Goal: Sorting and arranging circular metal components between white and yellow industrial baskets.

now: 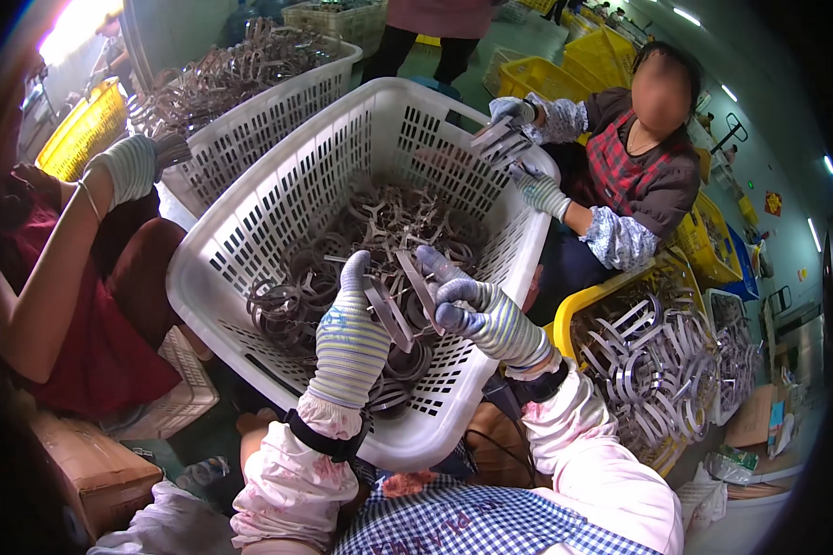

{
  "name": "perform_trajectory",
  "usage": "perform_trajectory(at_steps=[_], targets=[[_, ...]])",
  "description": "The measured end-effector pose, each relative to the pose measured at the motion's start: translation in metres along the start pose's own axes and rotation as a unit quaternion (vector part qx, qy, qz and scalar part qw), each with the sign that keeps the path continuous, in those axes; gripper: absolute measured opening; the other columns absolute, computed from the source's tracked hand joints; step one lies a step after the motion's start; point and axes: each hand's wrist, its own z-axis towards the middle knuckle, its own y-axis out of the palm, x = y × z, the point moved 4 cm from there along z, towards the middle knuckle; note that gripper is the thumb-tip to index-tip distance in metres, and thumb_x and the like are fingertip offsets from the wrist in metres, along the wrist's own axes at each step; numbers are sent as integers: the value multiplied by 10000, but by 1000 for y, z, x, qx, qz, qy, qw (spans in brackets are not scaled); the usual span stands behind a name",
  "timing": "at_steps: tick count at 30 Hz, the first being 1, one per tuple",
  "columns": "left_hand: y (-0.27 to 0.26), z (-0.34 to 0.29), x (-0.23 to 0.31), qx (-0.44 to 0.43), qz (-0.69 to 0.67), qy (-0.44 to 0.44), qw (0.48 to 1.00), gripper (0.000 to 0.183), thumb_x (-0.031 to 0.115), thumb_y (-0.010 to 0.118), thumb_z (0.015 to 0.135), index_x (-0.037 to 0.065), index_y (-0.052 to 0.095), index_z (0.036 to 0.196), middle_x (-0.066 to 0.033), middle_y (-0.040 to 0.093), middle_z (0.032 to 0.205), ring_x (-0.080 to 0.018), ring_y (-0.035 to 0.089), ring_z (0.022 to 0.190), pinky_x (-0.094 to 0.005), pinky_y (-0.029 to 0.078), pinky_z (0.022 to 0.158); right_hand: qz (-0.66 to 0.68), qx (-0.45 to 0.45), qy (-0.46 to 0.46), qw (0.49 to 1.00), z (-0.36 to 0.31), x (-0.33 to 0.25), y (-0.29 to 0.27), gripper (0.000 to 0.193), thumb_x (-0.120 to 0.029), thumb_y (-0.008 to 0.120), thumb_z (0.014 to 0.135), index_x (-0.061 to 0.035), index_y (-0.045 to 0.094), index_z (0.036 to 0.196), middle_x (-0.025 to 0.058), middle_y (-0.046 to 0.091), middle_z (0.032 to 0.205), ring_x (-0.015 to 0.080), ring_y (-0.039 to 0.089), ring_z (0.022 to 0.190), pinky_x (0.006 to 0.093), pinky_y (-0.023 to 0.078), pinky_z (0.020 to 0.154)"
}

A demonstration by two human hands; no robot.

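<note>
A large white plastic basket (pixel 236 208) stands in front of me, its bottom heaped with curved grey metal parts (pixel 398 217). Above the heap, my gloved left hand (pixel 352 347) is closed on a flat, bent grey metal bracket (pixel 389 316). Beside it, my right hand (pixel 492 319), in a striped glove with grey fingertips, pinches a second metal bracket (pixel 419 289) between thumb and fingers. The two brackets are close together; I cannot tell whether they touch or are linked. The pieces' far ends blend into the heap behind.
Across the basket's right corner, a co-worker in a checked apron holds several metal strips (pixel 502 143). At left, another person's gloved hand (pixel 125 168) grips a bundle of parts. A yellow crate (pixel 565 333) full of metal rings stands right; another white basket (pixel 241 129) is behind.
</note>
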Motion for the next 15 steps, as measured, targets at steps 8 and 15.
perform_trajectory(at_steps=[8,15], targets=[[6,0,-7,-69,4,-59,996,621,-4,626,854,119,404,1421,-96,654,789,-264,661,721,-389,526,669,-116,-38,102,987,-1,5,-5,208,-225,745,906,-46,718,1007,138,568,1365,165,504,1270,325,427,1001],[13,0,-15,-152,49,-80,984,879,73,792,702,156,363,1465,-156,681,914,-368,687,847,-442,543,733,-118,-70,146,980,-5,5,-5,283,-176,725,918,30,684,1108,63,663,1163,137,607,1017,307,504,898]])
